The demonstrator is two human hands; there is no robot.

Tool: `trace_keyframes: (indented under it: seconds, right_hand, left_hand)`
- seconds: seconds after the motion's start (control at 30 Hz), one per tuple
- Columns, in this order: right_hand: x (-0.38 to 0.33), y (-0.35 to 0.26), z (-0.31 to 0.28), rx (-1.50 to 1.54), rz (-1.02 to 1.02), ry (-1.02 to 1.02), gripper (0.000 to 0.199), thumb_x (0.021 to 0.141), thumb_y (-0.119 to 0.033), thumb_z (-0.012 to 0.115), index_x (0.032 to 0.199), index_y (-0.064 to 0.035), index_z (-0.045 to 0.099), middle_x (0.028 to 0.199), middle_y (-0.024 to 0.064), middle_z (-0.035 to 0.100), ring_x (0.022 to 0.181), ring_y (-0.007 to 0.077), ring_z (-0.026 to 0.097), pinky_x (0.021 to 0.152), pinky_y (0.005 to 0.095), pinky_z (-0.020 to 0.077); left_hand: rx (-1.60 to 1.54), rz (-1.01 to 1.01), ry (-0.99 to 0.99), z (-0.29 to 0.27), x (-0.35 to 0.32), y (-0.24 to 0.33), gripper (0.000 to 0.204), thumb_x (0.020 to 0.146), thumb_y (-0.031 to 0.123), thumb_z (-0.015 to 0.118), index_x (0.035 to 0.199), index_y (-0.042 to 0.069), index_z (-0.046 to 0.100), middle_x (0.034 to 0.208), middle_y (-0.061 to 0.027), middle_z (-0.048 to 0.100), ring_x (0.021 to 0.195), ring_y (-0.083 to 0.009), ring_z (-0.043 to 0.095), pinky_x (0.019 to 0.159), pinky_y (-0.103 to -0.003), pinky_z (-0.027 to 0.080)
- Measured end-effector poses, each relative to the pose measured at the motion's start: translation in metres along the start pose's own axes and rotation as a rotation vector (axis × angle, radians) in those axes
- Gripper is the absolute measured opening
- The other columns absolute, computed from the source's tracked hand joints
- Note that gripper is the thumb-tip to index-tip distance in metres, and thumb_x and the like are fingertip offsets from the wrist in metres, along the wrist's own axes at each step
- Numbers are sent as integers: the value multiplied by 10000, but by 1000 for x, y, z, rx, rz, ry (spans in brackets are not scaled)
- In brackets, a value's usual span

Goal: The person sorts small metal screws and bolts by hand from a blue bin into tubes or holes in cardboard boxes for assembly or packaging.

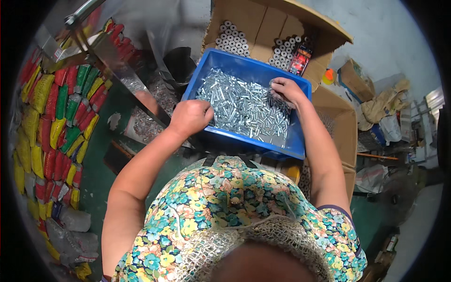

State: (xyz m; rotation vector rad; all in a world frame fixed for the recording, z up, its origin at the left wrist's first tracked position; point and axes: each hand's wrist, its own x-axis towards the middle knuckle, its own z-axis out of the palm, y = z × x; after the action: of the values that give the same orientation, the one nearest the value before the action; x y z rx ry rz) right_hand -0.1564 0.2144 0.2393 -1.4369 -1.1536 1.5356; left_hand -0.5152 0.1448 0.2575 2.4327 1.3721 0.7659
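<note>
A blue plastic bin (253,146) sits in front of me, its floor covered by a heap of small silvery metal pins or sleeves (239,103). My left hand (191,116) is at the bin's left edge with its fingers curled closed; what they hold, if anything, is hidden. Over the right part of the heap, my right hand (287,91) has its fingers pinched together, and I cannot make out what is between them. Some metal pieces lie right below those fingertips.
Behind the bin stands an open cardboard box (263,28) with upright white rolls (232,40) and a red package (300,60). Another carton (336,113) is at the right. Red, green and yellow packed bags (56,127) are piled at the left, beyond a metal-framed machine part (127,80).
</note>
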Motion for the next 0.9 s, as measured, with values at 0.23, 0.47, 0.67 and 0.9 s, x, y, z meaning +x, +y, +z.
trace_keyframes:
  seconds: [0.23,0.47,0.67,0.9]
  right_hand:
    - [84,4,81,-789,-143,178,151,811,-124,676,798,26,695,775,202,675,669,302,656,660,377,519]
    - [118,54,92,-1239,-474,399,189,803,-148,582,846,14,670,802,238,647,771,393,637,697,461,488]
    - [102,33,86,-1524,-142,239,264,845,-197,663,1053,-36,685,988,203,681,973,329,656,875,413,489]
    - [83,36,80,-136,-426,155,295,876,-19,603,1164,43,576,1222,149,604,1035,282,612,930,368,477]
  left_hand:
    - [-59,42,44,-1,-1,-8,244,829,211,581,661,40,630,671,-174,630,638,-375,626,624,-474,512]
    - [9,248,-27,23,-5,-27,130,708,162,604,611,80,632,651,-132,627,599,-320,648,561,-442,531]
    - [-360,93,-42,1,-10,-17,112,661,113,597,620,22,650,654,-175,648,647,-365,672,580,-474,555]
    - [-613,119,-215,-8,-15,-23,156,739,62,538,703,-54,637,774,-229,664,752,-394,672,591,-479,533]
